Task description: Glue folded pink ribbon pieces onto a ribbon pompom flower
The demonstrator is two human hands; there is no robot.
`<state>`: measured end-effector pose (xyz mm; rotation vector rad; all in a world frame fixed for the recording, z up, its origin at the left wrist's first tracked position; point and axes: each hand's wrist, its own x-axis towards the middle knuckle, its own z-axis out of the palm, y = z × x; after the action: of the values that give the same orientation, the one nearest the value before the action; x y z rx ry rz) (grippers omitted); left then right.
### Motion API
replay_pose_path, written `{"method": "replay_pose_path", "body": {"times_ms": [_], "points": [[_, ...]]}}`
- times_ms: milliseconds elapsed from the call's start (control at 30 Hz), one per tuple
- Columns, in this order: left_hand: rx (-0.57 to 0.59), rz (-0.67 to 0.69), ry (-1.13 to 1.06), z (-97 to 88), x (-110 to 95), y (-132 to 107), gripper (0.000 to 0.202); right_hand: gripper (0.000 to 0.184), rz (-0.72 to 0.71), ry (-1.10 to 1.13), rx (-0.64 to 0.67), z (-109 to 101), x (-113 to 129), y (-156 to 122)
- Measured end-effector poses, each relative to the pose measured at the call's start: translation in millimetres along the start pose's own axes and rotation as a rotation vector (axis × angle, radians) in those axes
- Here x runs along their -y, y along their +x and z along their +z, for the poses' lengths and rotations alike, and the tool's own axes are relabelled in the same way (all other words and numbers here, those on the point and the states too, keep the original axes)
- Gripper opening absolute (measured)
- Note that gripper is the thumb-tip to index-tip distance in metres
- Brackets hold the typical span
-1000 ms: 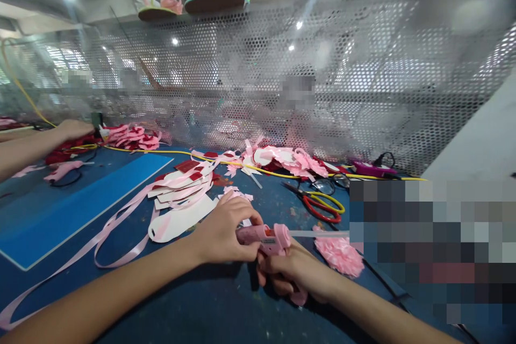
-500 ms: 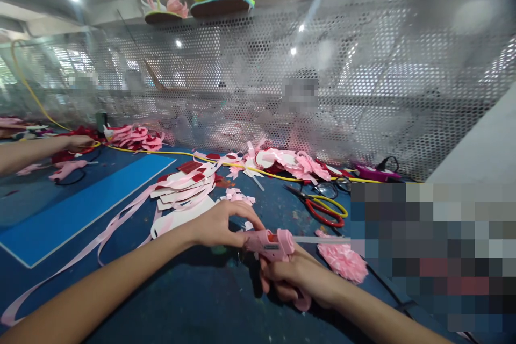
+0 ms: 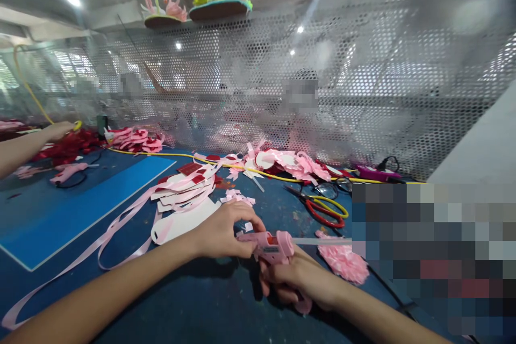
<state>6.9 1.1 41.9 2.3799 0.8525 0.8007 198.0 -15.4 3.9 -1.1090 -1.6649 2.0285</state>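
Note:
My right hand (image 3: 292,274) grips a pink glue gun (image 3: 273,247), with a clear glue stick (image 3: 318,241) jutting from its back end. The gun's nose points left. Close around that nose curves my left hand (image 3: 231,228), thumb in front and fingers behind; whatever lies between its fingertips is hidden. Under and beyond my left forearm lie white cut-out pieces (image 3: 181,220) with pink ribbon (image 3: 116,223) trailing left. Small pink ribbon scraps (image 3: 237,197) lie just past my left hand. To the right of the gun rests a ruffled pink flower piece (image 3: 344,262).
Scissors (image 3: 326,212) with red and yellow handles lie behind the gun. A blue board (image 3: 92,204) is at left, beside another pink glue gun (image 3: 68,172). A yellow cord (image 3: 278,175) runs along the perforated metal screen (image 3: 226,86). Another person's hand (image 3: 60,130) holds something yellow at far left.
My left thumb has moved slightly right and down along the gun's nose. The gun stays nearly in place. The other person's hand has shifted left and up.

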Motion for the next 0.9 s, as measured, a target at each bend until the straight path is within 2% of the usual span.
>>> {"method": "replay_pose_path", "body": {"times_ms": [100, 200, 267, 333, 400, 433, 467, 500, 533, 600, 667, 767, 833, 900], "points": [[0.034, 0.029, -0.010, -4.1, 6.1, 1.3, 0.025, 0.009, 0.019, 0.006, -0.017, 0.6, 2.6, 0.3], [-0.011, 0.024, 0.036, -15.3, 10.6, 1.8, 0.036, 0.010, 0.024, 0.018, -0.058, 3.6, 4.7, 1.3], [-0.110, 0.002, 0.039, -26.9, 10.4, 0.3, 0.047, 0.012, -0.003, 0.020, -0.081, 5.7, 5.7, 1.3], [-0.261, -0.047, -0.018, -37.5, 7.0, -4.6, 0.048, 0.014, -0.061, -0.067, -0.125, 4.9, 7.5, -0.1], [-0.396, -0.141, -0.113, -42.2, 2.5, -14.3, 0.035, 0.015, -0.169, -0.369, -0.277, -1.8, 11.5, -3.2], [-0.427, -0.202, -0.165, -41.5, 1.0, -21.2, 0.028, 0.015, -0.227, -0.550, -0.381, -8.0, 14.4, -5.1], [-0.428, -0.268, -0.217, -38.8, 0.7, -29.2, 0.022, 0.013, -0.291, -0.773, -0.504, -15.9, 17.9, -6.9], [-0.402, -0.337, -0.265, -34.5, 1.8, -37.9, 0.019, 0.010, -0.326, -0.879, -0.594, -25.4, 21.5, -8.5], [-0.383, -0.415, -0.297, -29.2, 4.4, -47.0, 0.018, 0.007, -0.343, -0.953, -0.640, -35.8, 25.1, -9.4], [-0.372, -0.535, -0.370, -18.4, 13.1, -63.7, 0.017, 0.002, -0.307, -1.334, -0.729, -58.0, 31.2, -8.4], [-0.347, -0.625, -0.469, -10.8, 23.0, -75.2, 0.016, 0.006, -0.210, -1.517, -0.719, -78.4, 36.0, -3.1], [-0.340, -0.691, -0.581, -8.2, 31.5, -80.5, 0.017, 0.014, -0.180, -1.558, -0.661, -98.3, 44.6, 9.3], [-0.345, -0.693, -0.581, -9.8, 30.8, -79.1, 0.016, 0.019, -0.195, -1.570, -0.619, -99.8, 54.3, 17.0], [-0.322, -0.680, -0.539, -11.4, 27.0, -77.1, 0.014, 0.022, -0.256, -1.564, -0.579, -89.6, 64.9, 24.0]]}}
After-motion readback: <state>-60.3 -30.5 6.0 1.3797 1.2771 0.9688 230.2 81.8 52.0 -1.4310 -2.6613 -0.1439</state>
